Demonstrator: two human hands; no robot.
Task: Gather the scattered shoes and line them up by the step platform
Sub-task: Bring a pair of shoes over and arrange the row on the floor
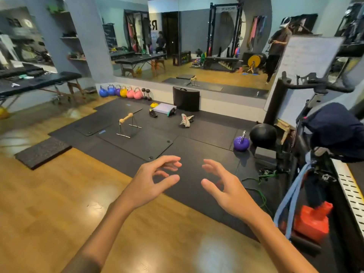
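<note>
Hands, left hand (149,182) and right hand (224,186), hover loosely curled, holding nothing; pale shoes (187,120) lie right of the step platform (164,108).

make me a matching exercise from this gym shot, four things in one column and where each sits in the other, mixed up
Things:
1. pale shoes
2. dark shoe
3. purple kettlebell
4. wooden-handled push-up bar

Places:
A. beside the black ball, near the bike
B. on the mat, left of the step platform
C. lying on the floor right of the step platform
D. at the step platform's left end, by the yellow cone

Pairs: 1-C, 2-D, 3-A, 4-B
</note>
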